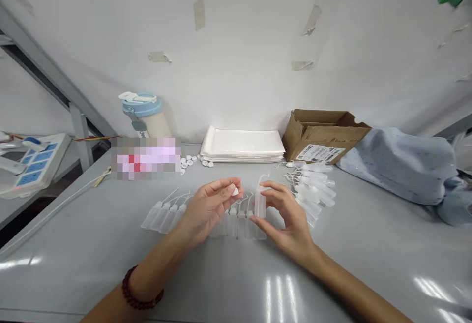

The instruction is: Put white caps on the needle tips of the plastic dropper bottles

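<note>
- The grey desk (110, 264) carries everything, with the middle kept for the hands and the supplies pushed to the back and sides.
- A grey cloth bundle (398, 163) lies at the far right, well apart from the work.
- An open cardboard box (320, 133) and a flat stack of white sheets (243, 146) sit against the wall, within reach but out of the way.
- A blue-lidded tumbler (145, 114) stands upright at the back left.
- A row of translucent bottles (162, 215) lies side by side under the hands, tips pointing away; the neat line looks like sorted pieces.
- A loose heap of similar bottles (313, 185) lies just to the right, close to hand.
- The right hand (287, 220) holds a small bottle (260, 202) upright above the row, its fingers pinching the bottle at top and bottom, apparently to keep the mouth steady and facing up.
- The left hand (206, 207) hovers beside it, thumb and forefinger pinching a white cap (235, 191) level with the bottle's top.
- Loose caps (190, 161) lie scattered near the stack.
</note>
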Demonstrator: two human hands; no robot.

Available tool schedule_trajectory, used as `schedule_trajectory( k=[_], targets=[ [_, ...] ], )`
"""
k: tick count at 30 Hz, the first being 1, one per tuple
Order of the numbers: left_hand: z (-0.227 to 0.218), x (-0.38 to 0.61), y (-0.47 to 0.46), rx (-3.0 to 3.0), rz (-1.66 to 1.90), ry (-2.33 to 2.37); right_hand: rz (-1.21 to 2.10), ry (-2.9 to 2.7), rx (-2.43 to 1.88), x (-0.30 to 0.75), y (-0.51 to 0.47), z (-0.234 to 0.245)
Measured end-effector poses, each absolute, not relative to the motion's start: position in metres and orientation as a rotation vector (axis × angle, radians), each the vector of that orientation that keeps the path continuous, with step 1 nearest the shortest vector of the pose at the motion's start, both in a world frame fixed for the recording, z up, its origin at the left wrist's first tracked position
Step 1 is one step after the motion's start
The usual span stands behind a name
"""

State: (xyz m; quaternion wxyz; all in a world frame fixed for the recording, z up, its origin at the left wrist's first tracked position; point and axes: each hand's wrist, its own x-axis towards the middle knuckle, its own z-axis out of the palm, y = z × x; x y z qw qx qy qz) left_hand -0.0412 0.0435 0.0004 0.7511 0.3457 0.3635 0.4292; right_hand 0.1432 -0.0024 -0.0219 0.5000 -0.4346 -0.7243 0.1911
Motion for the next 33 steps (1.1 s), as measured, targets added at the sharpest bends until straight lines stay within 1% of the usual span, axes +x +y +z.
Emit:
schedule_trajectory(
  k=[4,9,13,18,24,33],
  targets=[
    [0.0,-0.034,0.039,0.695,0.921,0.818,0.481,-1.795,-1.054,0.149,-0.013,-0.029],
    [-0.004,-0.025,0.031,0.692,0.927,0.912,0.379,-1.868,-0.976,0.149,-0.018,-0.024],
    [-0.006,-0.02,0.025,0.725,0.904,0.893,0.395,-1.916,-0.901,0.149,-0.019,-0.02],
    [-0.005,-0.02,0.024,0.73,0.879,0.807,0.473,-1.918,-0.87,0.148,-0.019,-0.024],
    [-0.006,-0.024,0.024,0.86,0.824,0.81,0.58,-1.854,-0.873,0.145,-0.02,-0.021],
    [0.0,-0.036,0.033,1.151,0.819,0.815,0.947,-1.629,-0.962,0.145,-0.018,-0.023]
  ],
)
